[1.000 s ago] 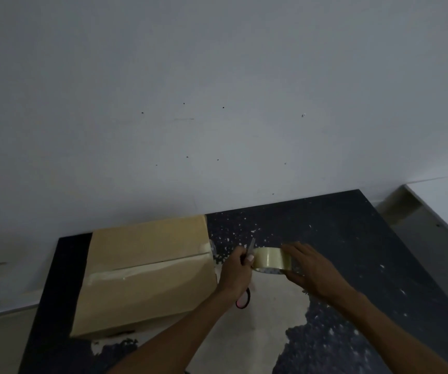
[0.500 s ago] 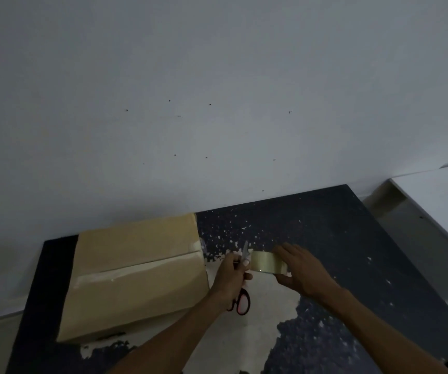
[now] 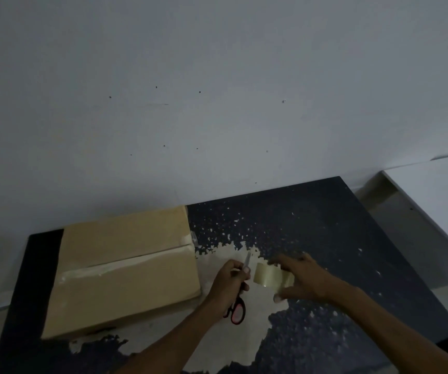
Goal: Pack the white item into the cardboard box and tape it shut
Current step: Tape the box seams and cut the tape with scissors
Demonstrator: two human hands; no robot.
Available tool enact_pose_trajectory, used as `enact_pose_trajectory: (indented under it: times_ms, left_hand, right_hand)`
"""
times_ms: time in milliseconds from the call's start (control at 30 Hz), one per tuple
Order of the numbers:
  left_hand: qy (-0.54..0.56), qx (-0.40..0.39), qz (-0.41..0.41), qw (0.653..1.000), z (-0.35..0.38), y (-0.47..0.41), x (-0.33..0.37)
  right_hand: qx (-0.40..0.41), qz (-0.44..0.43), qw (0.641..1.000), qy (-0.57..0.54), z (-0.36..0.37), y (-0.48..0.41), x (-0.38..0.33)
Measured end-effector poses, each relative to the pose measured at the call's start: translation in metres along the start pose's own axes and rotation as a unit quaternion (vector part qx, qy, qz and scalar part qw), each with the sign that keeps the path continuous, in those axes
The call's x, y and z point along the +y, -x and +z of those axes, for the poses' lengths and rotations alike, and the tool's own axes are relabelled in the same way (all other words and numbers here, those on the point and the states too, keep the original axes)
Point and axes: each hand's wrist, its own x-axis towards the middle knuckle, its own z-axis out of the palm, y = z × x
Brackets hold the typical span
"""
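The scissors are clasped in the left hand, the tape roll pinched in the right hand's grip, at 3 o'clock of the cardboard box; fingers could be nicked by the close blades.

Dark tabletop set against a pale wall, seen from above.
The tabletop's black coating is worn away to a large pale patch near the front, with scattered pale flecks beyond. The wall carries several small dark specks. At the right, a white surface stands apart from the table, with a grey gap between them.
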Motion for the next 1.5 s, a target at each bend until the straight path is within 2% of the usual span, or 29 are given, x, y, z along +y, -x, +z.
enact_pose_trajectory:
  times_ms: [67, 167, 300, 500, 667, 833, 900, 1200, 1333, 1433, 1500]
  left_hand:
    - [-0.028, -0.017, 0.010, 0.999, -0.002, 0.001, 0.001]
    - [-0.031, -0.038, 0.029, 0.998, 0.000, 0.003, 0.001]
    - [-0.043, -0.047, 0.045, 0.997, -0.003, 0.005, -0.002]
    - [-0.089, -0.044, 0.047, 0.994, -0.013, 0.005, 0.001]
    - [-0.082, -0.085, 0.039, 0.992, -0.024, 0.001, -0.007]
    - [-0.095, -0.001, 0.028, 0.995, -0.027, -0.005, -0.023]
    - [-0.122, -0.004, 0.014, 0.992, -0.022, -0.009, -0.031]
    - [-0.310, -0.003, -0.023, 0.950, -0.009, -0.039, -0.073]
    - [-0.389, 0.062, 0.020, 0.919, -0.015, -0.040, -0.082]
    - [-0.440, 0.018, 0.037, 0.897, -0.018, -0.038, -0.074]
    - [-0.443, -0.018, 0.057, 0.895, -0.017, -0.036, -0.057]
  right_hand:
    - [0.008, -0.003, 1.000, 0.005, -0.001, 0.000, -0.010]
    - [0.035, 0.002, 0.998, -0.047, 0.000, -0.004, -0.023]
    - [-0.003, 0.032, 0.995, -0.097, 0.001, -0.011, -0.028]
    - [-0.039, 0.015, 0.983, -0.181, 0.003, -0.015, -0.029]
    - [-0.064, 0.011, 0.978, -0.198, 0.005, -0.014, -0.026]
    - [-0.070, 0.028, 0.973, -0.218, -0.002, 0.006, -0.008]
    - [-0.054, 0.038, 0.968, -0.242, -0.005, 0.015, 0.003]
    - [0.017, 0.031, 0.938, -0.346, -0.007, 0.025, -0.002]
    - [0.034, 0.034, 0.925, -0.378, -0.003, 0.021, -0.010]
    - [0.036, 0.024, 0.924, -0.379, -0.001, 0.017, -0.017]
    - [0.039, 0.017, 0.926, -0.375, -0.001, 0.013, -0.022]
